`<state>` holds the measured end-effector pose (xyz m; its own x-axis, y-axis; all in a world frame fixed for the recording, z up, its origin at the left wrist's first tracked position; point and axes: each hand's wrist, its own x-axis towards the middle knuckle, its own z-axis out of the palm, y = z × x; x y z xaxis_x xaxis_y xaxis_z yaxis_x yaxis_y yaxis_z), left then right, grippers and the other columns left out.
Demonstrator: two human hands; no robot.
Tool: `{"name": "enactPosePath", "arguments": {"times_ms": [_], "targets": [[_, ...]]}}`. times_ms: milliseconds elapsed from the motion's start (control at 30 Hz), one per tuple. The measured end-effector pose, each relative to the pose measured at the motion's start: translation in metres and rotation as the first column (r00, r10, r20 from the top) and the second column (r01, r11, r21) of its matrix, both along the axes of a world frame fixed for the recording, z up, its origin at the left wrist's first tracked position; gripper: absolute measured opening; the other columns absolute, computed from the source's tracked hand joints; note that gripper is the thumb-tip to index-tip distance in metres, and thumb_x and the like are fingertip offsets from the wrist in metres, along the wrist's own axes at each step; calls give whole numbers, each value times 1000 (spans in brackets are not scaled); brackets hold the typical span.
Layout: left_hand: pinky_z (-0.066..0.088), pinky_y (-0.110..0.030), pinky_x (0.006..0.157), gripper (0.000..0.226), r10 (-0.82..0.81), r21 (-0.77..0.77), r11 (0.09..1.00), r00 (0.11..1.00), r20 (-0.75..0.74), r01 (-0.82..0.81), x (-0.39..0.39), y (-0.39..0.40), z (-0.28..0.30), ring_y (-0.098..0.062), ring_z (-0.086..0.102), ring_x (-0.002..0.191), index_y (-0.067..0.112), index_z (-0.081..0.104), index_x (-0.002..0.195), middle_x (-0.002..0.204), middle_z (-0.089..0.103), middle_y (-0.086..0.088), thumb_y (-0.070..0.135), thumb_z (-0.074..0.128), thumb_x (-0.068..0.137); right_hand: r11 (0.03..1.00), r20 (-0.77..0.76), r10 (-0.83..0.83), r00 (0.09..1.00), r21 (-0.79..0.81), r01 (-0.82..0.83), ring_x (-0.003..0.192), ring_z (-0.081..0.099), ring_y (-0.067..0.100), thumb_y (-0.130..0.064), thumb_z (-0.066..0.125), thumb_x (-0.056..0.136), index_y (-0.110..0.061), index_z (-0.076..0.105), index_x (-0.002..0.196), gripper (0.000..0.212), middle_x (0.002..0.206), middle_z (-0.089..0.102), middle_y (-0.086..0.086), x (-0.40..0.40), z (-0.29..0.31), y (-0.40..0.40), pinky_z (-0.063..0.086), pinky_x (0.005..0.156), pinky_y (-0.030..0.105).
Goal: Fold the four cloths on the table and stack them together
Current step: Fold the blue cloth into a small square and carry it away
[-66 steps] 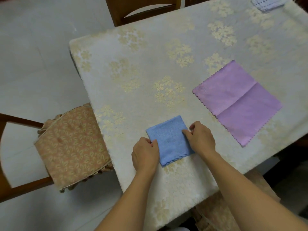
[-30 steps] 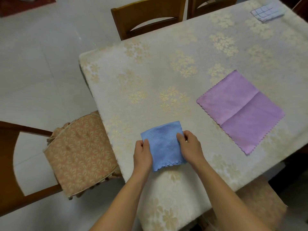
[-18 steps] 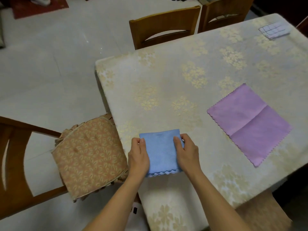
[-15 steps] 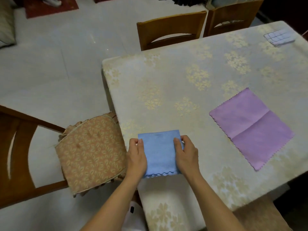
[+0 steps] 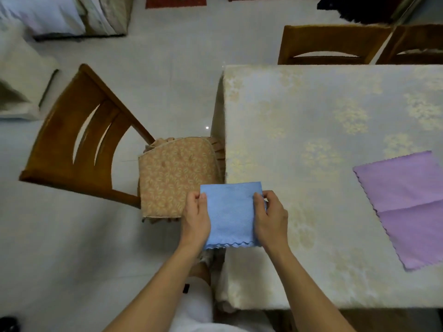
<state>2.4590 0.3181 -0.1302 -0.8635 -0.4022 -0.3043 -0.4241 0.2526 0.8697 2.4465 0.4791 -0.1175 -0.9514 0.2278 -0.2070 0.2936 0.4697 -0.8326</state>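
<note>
A folded blue cloth (image 5: 231, 214) with a scalloped near edge is held over the table's left edge, partly above the chair seat. My left hand (image 5: 196, 219) grips its left side, thumb on top. My right hand (image 5: 271, 218) grips its right side the same way. A purple cloth (image 5: 405, 202) lies spread flat on the table (image 5: 311, 130) at the right, with a crease across its middle. No other cloths are in view.
A wooden chair (image 5: 79, 144) with a floral cushion (image 5: 175, 176) stands left of the table, right beside the blue cloth. Two more wooden chairs (image 5: 335, 44) stand at the far side. Pillows lie on the floor at top left.
Both hands have carried the blue cloth left, from the table surface to its left edge above the chair. The view has swung left, so the checked cloth at the far corner is out of sight.
</note>
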Motion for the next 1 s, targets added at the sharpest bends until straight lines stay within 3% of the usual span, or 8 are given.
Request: {"name": "enactPosePath", "arguments": {"times_ms": [100,233,367,500,667,900,1000], "targets": [[34,-28,58,29,84,10,996,996,-14,-84,14,-21,9,-8,37,63,7,49,95,72,41,0,32,40,106,998,-23,68,997,-2,-68,67,54,9,-30,50,103,-22,56,91,15,75,60,-7,3,1,-25,36,56,17],[29,-22,52,26,189,5,982,981,-48,-189,34,-53,16,-2,34,54,8,45,87,70,38,2,25,41,106,988,-58,150,987,-21,-151,72,54,17,-28,51,103,-22,56,92,14,75,59,-4,10,4,-62,30,58,31],[33,-15,52,21,268,-34,963,963,-39,-269,53,-90,18,-6,40,61,11,49,94,70,43,5,27,43,105,974,-93,214,972,-52,-220,71,52,8,-25,53,102,-20,57,92,12,78,59,-11,20,4,-100,30,61,25],[34,-14,51,19,332,-84,939,943,-30,-334,73,-126,22,3,45,56,13,49,94,68,44,4,27,43,105,956,-96,280,955,-68,-287,69,52,7,-26,53,102,-18,57,90,15,73,57,-13,30,4,-138,34,64,32],[32,-27,55,20,430,-121,895,902,-32,-430,98,-176,24,-5,43,57,15,50,93,66,44,7,30,44,104,928,-121,350,929,-92,-361,67,53,1,-26,52,101,-15,55,82,22,69,57,-7,44,10,-193,32,59,25],[36,-11,54,18,483,-120,866,874,-55,-486,132,-264,34,-7,45,65,15,50,96,75,50,5,29,43,105,882,-138,443,886,-109,-459,67,49,0,-21,52,103,-16,57,88,16,74,54,-7,70,22,-287,34,60,11],[35,-26,59,16,506,-119,851,860,-72,-511,148,-311,34,-10,47,66,17,50,93,72,51,8,29,45,104,869,-115,466,877,-125,-479,71,49,0,-25,50,104,-16,57,91,17,80,55,-3,84,24,-333,36,62,12]]}}
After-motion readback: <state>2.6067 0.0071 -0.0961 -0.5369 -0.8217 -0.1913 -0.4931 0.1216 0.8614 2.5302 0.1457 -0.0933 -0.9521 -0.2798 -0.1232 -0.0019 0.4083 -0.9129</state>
